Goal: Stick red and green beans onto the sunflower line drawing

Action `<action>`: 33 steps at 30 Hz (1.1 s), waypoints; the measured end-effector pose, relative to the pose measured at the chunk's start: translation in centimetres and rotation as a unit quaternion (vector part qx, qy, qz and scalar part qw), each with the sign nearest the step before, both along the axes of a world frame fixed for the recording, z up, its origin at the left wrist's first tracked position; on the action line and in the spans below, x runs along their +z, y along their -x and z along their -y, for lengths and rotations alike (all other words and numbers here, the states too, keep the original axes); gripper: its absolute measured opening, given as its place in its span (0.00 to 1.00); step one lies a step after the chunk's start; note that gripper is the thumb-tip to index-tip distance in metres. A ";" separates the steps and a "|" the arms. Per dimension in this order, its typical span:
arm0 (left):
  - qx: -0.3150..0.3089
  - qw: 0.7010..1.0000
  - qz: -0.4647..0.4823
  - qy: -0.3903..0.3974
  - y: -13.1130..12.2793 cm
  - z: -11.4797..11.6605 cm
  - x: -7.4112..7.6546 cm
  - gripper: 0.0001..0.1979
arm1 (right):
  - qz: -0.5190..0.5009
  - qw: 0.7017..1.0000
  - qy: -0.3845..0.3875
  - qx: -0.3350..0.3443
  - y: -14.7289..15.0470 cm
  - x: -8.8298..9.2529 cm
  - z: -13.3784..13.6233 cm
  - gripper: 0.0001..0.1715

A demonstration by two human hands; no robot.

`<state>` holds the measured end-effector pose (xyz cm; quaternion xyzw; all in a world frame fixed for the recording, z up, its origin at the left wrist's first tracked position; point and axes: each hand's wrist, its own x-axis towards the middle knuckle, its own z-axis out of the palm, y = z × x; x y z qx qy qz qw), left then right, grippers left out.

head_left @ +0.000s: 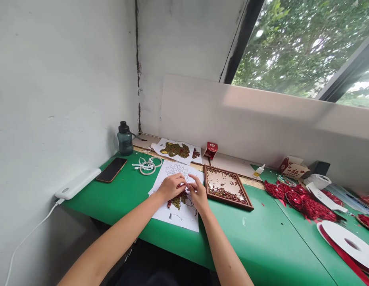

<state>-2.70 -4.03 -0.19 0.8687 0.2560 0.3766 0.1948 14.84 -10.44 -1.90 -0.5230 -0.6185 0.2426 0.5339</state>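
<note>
A white sheet with a printed line drawing (184,222) lies on the green table, part of it covered with small green and red beans (177,201). My left hand (173,186) rests over the sheet, its fingers curled and bent down at the beans. Close against it, my right hand (199,195) has its thumb and fingertips pinched together, with one finger raised. The fingertips of both hands meet above the drawing. Whatever they hold is too small to make out. To the right is a brown wooden tray (250,207) holding loose reddish and green beans.
Behind lie sheets with a bean picture (177,150) and a small red box (211,149). A phone (112,169), coiled white cable (147,166) and bottle (125,140) stand left. A glue bottle (258,171), red ribbon flowers (309,202) and a ribbon spool (348,244) are right.
</note>
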 end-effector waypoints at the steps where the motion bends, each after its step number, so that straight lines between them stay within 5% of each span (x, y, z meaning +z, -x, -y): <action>1: 0.001 1.000 0.002 0.004 0.0 0.1 0.0 0.03 | 0.000 1.000 0.005 0.001 0.0 0.0 0.0 0.25; 8: 0.014 0.998 0.012 0.052 0.4 0.2 0.4 0.05 | 0.026 0.999 -0.005 -0.025 0.2 0.4 0.5 0.13; 21: 0.024 0.998 -0.035 0.049 0.4 0.1 0.2 0.12 | 0.040 0.998 -0.013 -0.046 0.0 0.7 0.8 0.14; 33: 0.000 0.997 -0.070 0.042 0.4 0.6 0.6 0.05 | 0.076 0.996 -0.019 -0.051 -0.2 0.6 1.0 0.12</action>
